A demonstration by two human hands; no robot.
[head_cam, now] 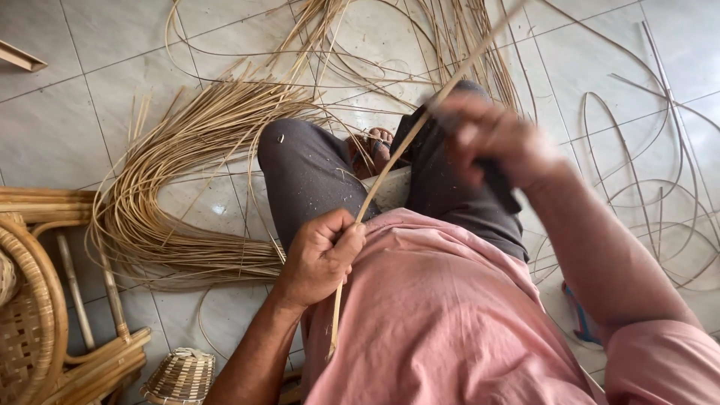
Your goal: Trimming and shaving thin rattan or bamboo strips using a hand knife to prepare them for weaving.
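One cane strip (390,161) runs diagonally between two hands. Left hand (321,255) is clenched round its lower part. Right hand (491,142), blurred, grips a dark tool (499,184) against the strip higher up. One cane bundle (172,172) lies on the floor (90,97) beyond the left hand; one small basket (180,377) sits below it.

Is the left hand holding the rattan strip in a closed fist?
Yes, the left hand is closed in a fist around the rattan strip, which runs through it up toward the right hand.

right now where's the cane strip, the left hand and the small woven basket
cane strip (390,166), head view, mid-length above the knee
left hand (321,257), head view, back of the fist
small woven basket (180,377), head view, its woven side
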